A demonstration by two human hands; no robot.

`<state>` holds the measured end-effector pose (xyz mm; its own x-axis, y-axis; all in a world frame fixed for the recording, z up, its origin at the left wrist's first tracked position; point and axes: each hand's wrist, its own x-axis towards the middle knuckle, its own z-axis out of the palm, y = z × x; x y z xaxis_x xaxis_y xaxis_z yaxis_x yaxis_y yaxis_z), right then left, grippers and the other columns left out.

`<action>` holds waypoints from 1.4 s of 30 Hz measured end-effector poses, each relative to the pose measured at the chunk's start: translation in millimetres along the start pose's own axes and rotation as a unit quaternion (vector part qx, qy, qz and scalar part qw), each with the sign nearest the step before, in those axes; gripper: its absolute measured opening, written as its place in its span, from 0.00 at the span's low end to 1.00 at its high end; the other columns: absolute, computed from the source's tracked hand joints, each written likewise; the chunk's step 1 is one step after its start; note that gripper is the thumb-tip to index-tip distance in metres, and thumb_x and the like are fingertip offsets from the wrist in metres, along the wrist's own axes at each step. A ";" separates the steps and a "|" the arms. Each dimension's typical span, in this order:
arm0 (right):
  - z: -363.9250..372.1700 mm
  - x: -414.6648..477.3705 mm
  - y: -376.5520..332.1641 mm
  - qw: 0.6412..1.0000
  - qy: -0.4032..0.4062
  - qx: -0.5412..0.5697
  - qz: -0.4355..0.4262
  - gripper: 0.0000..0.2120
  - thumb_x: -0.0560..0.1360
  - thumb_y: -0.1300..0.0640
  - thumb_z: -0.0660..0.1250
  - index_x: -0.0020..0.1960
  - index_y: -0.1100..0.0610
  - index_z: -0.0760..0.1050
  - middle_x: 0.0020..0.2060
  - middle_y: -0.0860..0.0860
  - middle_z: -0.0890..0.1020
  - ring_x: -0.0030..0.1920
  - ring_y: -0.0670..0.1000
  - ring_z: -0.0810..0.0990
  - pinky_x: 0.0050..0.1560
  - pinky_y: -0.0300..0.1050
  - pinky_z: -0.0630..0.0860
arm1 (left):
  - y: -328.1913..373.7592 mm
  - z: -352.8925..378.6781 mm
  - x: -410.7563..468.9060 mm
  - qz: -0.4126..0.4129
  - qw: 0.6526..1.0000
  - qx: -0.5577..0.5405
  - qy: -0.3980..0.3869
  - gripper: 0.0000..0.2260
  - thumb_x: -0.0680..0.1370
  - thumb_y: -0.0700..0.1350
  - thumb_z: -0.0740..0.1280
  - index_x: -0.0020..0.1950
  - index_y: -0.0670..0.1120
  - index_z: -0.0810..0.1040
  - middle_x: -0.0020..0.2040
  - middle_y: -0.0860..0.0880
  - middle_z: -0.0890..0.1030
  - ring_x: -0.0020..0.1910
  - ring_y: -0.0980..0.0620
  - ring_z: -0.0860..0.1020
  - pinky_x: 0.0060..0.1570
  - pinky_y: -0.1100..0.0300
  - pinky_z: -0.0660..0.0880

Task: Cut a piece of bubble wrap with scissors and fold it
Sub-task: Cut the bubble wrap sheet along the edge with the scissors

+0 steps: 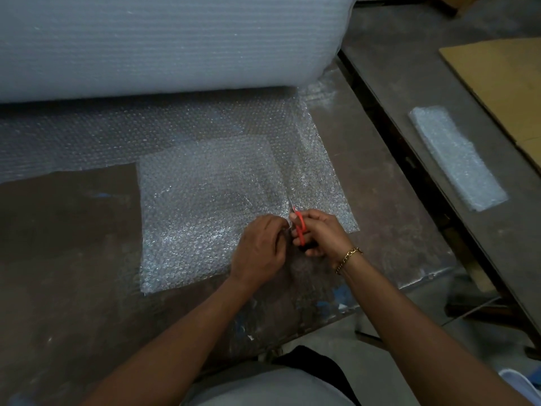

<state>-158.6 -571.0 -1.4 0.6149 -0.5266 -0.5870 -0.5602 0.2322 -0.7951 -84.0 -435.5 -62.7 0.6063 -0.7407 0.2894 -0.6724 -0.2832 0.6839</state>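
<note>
A clear sheet of bubble wrap lies flat on the dark table, still joined to the big roll at the back. My right hand grips red-handled scissors whose blades point away from me into the sheet's near edge. My left hand pinches the wrap just left of the blades. A narrower strip of wrap lies right of the cut line.
The worn dark table ends at its right edge near a gap. A second bench to the right carries a folded bubble wrap piece and a sheet of cardboard. A gold bracelet is on my right wrist.
</note>
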 end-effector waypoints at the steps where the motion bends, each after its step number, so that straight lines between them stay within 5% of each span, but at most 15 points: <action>1: -0.3 -0.2 1.1 1.000 -0.001 0.000 -0.003 0.12 0.76 0.50 0.72 0.53 0.57 0.81 0.36 0.50 0.84 0.32 0.45 0.82 0.25 0.36 0.73 | 0.5 -0.1 -0.3 -0.001 1.000 -0.001 -0.001 0.05 0.76 0.37 0.66 0.51 0.43 0.77 0.46 0.46 0.77 0.46 0.46 0.75 0.47 0.47 0.74; 8: -2.4 0.9 7.2 1.000 -0.010 -0.017 -0.022 0.07 0.76 0.53 0.72 0.51 0.55 0.82 0.38 0.51 0.83 0.33 0.45 0.83 0.25 0.36 0.73 | -0.5 0.7 -0.7 -0.010 1.000 -0.002 -0.003 0.05 0.76 0.37 0.67 0.50 0.43 0.76 0.45 0.46 0.77 0.45 0.46 0.75 0.46 0.47 0.74; 20: -3.5 5.1 1.6 1.000 -0.015 -0.014 -0.006 0.15 0.75 0.48 0.73 0.53 0.59 0.81 0.36 0.50 0.85 0.33 0.47 0.82 0.26 0.37 0.73 | -0.6 2.0 -2.1 -0.008 1.000 0.020 -0.016 0.06 0.74 0.38 0.64 0.51 0.44 0.76 0.46 0.47 0.77 0.46 0.47 0.74 0.47 0.49 0.74; 29: -5.9 7.8 13.4 0.999 -0.013 -0.023 -0.034 0.08 0.75 0.55 0.73 0.51 0.58 0.82 0.38 0.50 0.84 0.33 0.46 0.83 0.24 0.36 0.71 | -2.0 2.3 -0.8 -0.005 1.000 0.016 -0.019 0.06 0.76 0.39 0.64 0.51 0.44 0.77 0.47 0.47 0.78 0.46 0.46 0.75 0.47 0.47 0.74; 42: -13.8 5.8 6.7 0.998 -0.048 -0.009 0.026 0.18 0.75 0.43 0.70 0.53 0.57 0.81 0.39 0.53 0.85 0.36 0.50 0.84 0.27 0.38 0.73 | 1.7 -0.5 -1.4 -0.004 1.000 0.001 0.005 0.05 0.76 0.37 0.65 0.51 0.43 0.77 0.47 0.47 0.78 0.46 0.46 0.76 0.47 0.47 0.75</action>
<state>-166.4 -583.7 -8.0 0.6345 -0.4321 -0.6408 -0.6023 0.2432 -0.7604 -85.8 -434.6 -61.6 0.6158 -0.7321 0.2911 -0.6683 -0.2896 0.6852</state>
